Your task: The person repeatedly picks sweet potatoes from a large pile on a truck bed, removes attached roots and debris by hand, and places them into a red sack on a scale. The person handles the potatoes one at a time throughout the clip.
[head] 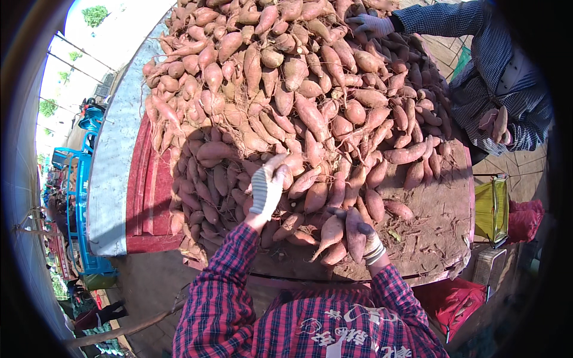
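A large heap of reddish sweet potatoes (309,116), with roots and soil on them, covers most of the flat bed before me. My left hand (267,185), in a striped knit glove, reaches into the near side of the heap. Its fingers and thumb touch a sweet potato (294,164); whether they grip it is unclear. Near the bed's front edge, my right hand (372,245) wears a glove with dark fingertips and holds a purplish sweet potato (355,235). Beside that one is a paler, tapered sweet potato (331,232), close to the dark fingertips.
At the far right, a co-worker's gloved hand (372,24) rests on the heap; the other hand (494,125) holds sweet potatoes. A yellow bag (491,210), a red bag (452,304) and a crate (490,266) stand beside the soil-covered bed (429,228). A blue vehicle (83,197) is at left.
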Available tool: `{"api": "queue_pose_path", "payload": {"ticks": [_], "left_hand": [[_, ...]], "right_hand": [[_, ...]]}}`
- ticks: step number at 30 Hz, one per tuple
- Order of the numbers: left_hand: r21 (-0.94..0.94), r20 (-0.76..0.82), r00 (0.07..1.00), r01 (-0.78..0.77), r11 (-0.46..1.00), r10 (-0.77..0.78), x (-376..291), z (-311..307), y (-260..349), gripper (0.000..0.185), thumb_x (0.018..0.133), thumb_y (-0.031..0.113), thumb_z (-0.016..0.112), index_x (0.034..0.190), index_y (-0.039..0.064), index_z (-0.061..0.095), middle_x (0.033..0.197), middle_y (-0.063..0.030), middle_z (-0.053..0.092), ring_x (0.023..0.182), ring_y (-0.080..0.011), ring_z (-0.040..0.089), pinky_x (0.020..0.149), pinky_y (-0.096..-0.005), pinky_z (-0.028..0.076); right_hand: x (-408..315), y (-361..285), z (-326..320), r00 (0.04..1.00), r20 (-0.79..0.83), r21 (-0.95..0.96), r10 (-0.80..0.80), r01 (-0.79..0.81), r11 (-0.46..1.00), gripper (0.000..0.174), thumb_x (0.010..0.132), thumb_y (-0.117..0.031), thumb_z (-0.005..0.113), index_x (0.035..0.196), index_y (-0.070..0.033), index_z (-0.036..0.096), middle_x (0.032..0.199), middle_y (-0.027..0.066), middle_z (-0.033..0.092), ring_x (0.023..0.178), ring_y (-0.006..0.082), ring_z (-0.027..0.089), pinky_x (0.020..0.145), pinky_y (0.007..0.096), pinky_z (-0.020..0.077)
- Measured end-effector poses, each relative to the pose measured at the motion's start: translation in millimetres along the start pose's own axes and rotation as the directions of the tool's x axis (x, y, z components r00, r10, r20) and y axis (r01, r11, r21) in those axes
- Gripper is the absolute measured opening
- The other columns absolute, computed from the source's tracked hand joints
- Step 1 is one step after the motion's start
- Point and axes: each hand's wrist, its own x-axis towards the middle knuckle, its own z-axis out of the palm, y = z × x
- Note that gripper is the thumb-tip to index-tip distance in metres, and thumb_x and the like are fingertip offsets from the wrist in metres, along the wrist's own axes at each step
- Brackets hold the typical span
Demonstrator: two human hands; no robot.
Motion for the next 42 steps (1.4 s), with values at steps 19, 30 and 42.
{"api": "queue_pose_path", "payload": {"ticks": [19,30,42], "left_hand": [[0.346,0.247,0.937,-0.323,0.881,0.247,75.7,4.8,23.8,0.027,0.091,0.017,0.070,0.115,0.003,0.070,0.113,-0.0136,0.073,0.103,-0.0295,0.069,0.093,-0.0364,0.053],[0.789,-0.116,0.734,-0.341,0.511,0.669,324.1,6.3,109.6,0.039,0.086,0.022,0.071,0.122,0.009,0.068,0.128,-0.0146,0.065,0.118,-0.0373,0.058,0.104,-0.0456,0.046],[0.914,0.009,0.886,-0.196,0.356,0.464,396.6,46.1,132.2,0.058,0.093,0.029,0.065,0.149,0.025,0.049,0.134,-0.0142,0.064,0.133,-0.0325,0.052,0.114,-0.0530,0.033]], "right_hand": [[-25.3,6.2,-17.8,1.000,0.006,0.213,-0.007,0.006,0.977,0.080,0.086,-0.035,0.075,0.149,-0.001,0.039,0.132,0.0145,0.058,0.120,0.0263,0.057,0.108,0.0368,0.0453],[-106.7,2.5,-27.3,0.959,-0.134,0.497,0.252,-0.155,0.854,0.072,0.082,-0.027,0.075,0.141,0.003,0.047,0.124,0.0170,0.063,0.114,0.0289,0.061,0.103,0.0386,0.0498],[-108.3,2.3,-20.9,0.967,-0.147,0.437,0.206,-0.123,0.891,0.072,0.082,-0.029,0.075,0.141,0.002,0.047,0.127,0.0152,0.062,0.117,0.0268,0.059,0.105,0.0372,0.0473]]}}
